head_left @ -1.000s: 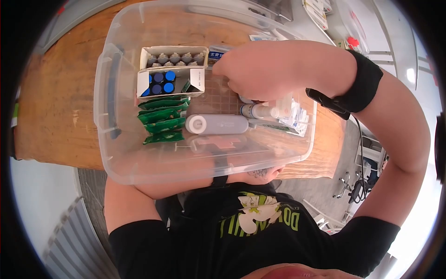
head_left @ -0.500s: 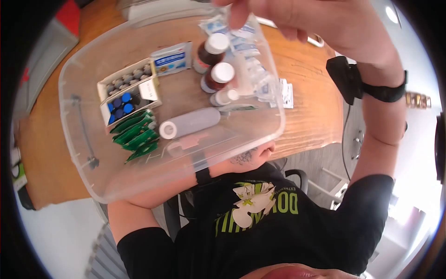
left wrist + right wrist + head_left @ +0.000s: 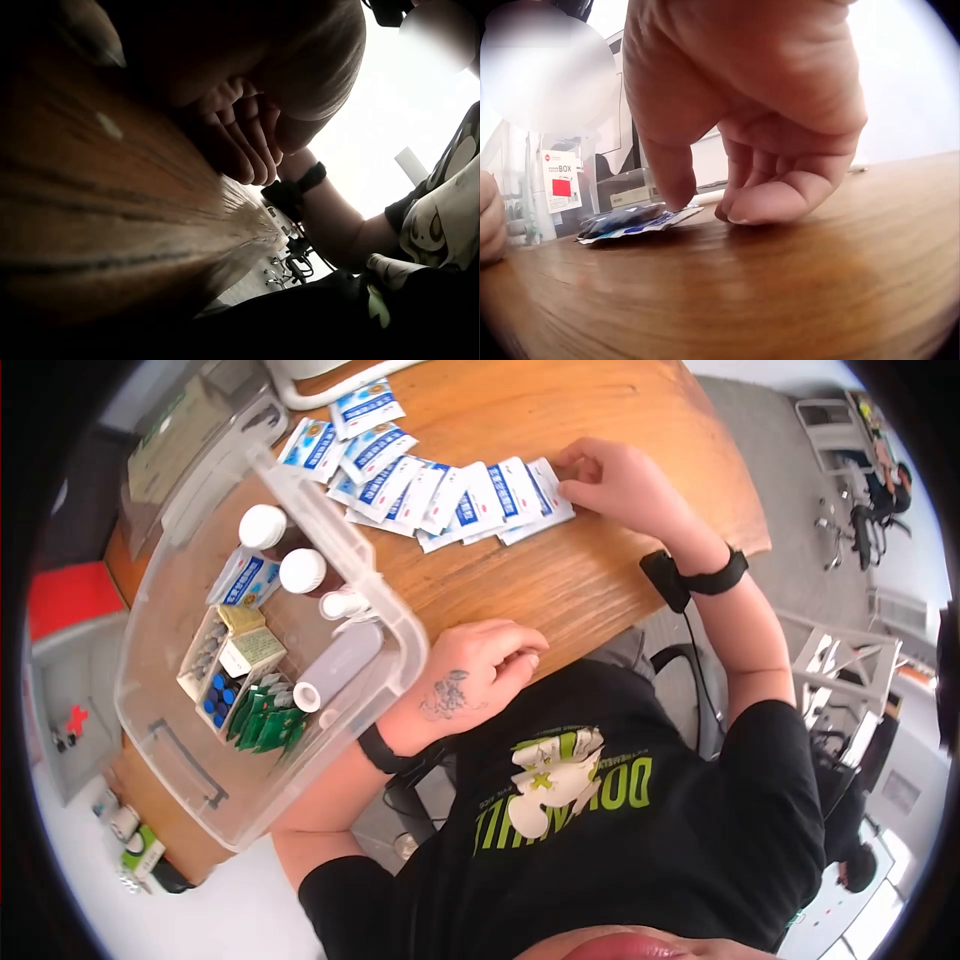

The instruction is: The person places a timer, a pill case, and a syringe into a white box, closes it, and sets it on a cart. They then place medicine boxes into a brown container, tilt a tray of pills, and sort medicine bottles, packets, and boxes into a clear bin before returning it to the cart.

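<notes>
White-and-blue sachets (image 3: pixel 480 508) lie overlapping in a curved row on the wooden table. My right hand (image 3: pixel 620 485) is at the row's right end. In the right wrist view, the thumb comes down at the edge of a sachet (image 3: pixel 641 225), while the bent fingers (image 3: pixel 780 199) are low over the wood, apart from the thumb. Beside the clear plastic box (image 3: pixel 395 620), my left hand (image 3: pixel 490 665) rests at the near table edge, loosely curled with nothing in it. The left wrist view shows those relaxed fingers (image 3: pixel 244 146) in shadow.
Inside the box are white-capped bottles (image 3: pixel 303 572), a pale cylinder (image 3: pixel 340 665), green packets (image 3: pixel 268 715), blue-capped vials (image 3: pixel 218 700) and another sachet (image 3: pixel 243 578). The table's edge (image 3: pixel 590 650) runs in front of the person. A cable (image 3: pixel 705 670) hangs from the right wrist camera.
The right hand has gone from over the box to the sachets on the table. The head view has turned, so the box appears farther left and the sachet row is in sight.
</notes>
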`<state>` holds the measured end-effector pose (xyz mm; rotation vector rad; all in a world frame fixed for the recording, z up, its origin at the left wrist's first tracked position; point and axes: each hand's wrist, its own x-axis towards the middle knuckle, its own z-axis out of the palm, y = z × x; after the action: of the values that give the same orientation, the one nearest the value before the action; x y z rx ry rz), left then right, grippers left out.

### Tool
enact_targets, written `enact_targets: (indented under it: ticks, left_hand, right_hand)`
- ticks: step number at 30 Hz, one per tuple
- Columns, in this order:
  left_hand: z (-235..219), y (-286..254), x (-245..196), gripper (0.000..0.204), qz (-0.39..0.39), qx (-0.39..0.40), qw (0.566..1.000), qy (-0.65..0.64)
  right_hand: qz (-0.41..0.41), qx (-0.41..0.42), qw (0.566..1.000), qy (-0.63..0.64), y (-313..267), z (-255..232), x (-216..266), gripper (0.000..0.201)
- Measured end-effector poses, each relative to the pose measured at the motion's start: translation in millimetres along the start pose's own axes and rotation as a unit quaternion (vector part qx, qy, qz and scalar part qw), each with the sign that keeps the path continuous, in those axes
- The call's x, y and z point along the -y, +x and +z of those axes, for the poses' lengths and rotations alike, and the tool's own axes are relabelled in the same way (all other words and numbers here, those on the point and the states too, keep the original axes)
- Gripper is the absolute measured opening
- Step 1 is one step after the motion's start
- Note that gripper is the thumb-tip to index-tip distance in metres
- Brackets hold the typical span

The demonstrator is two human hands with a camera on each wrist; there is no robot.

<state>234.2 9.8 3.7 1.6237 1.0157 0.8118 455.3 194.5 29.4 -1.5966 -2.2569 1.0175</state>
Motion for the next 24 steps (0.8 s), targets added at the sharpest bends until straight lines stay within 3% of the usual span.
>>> enact_targets:
  ticks: [6,12,18,20,22,24]
  left_hand:
    - [-3,4,-7,0.015,-0.039,0.032,0.999,0.014]
    - [-3,3,-4,0.015,-0.047,0.035,0.998,0.012]
    - [-4,3,-4,0.013,-0.016,0.02,1.0,0.012]
    - [-4,3,-2,0.013,-0.001,0.017,1.0,0.009]
    - [-4,-1,2,0.014,0.009,0.006,1.0,0.004]
    - [-4,-3,4,0.015,0.027,0.003,1.0,-0.006]
  right_hand:
    - [0.004,0.003,1.0,-0.028,7,6,0,0.022]
    - [0.041,0.004,0.997,0.071,15,0,2,0.023]
    - [-0.106,-0.162,0.981,0.011,7,-23,-1,0.021]
    - [-0.163,-0.18,0.969,-0.047,0,-40,19,0.019]
    - [-0.122,-0.184,0.97,-0.105,-13,-54,55,0.014]
    - [-0.206,-0.182,0.96,-0.059,-21,-67,89,0.008]
